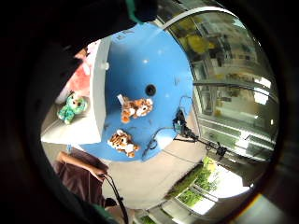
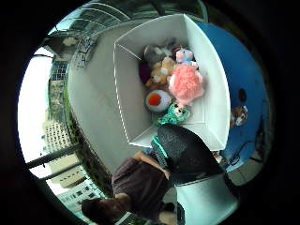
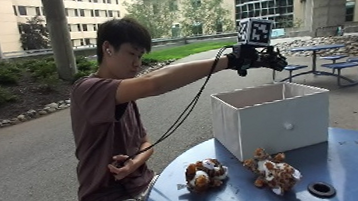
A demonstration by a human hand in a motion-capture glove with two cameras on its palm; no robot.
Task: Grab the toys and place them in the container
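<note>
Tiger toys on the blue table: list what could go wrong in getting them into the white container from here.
1. The container has tall walls, and the gloved right hand is above it, far from the two tiger toys; a low lift could snag a toy on the rim.
2. One tiger lies near the table edge; a clumsy reach might push it off.
3. The cable hanging from the hand could drag across the toys.

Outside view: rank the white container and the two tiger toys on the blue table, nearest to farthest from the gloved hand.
From the gloved right hand:
1. White container, directly below the hand.
2. Tiger toy lying right in front of the container.
3. Tiger toy nearer the person, at the table's edge.
</note>
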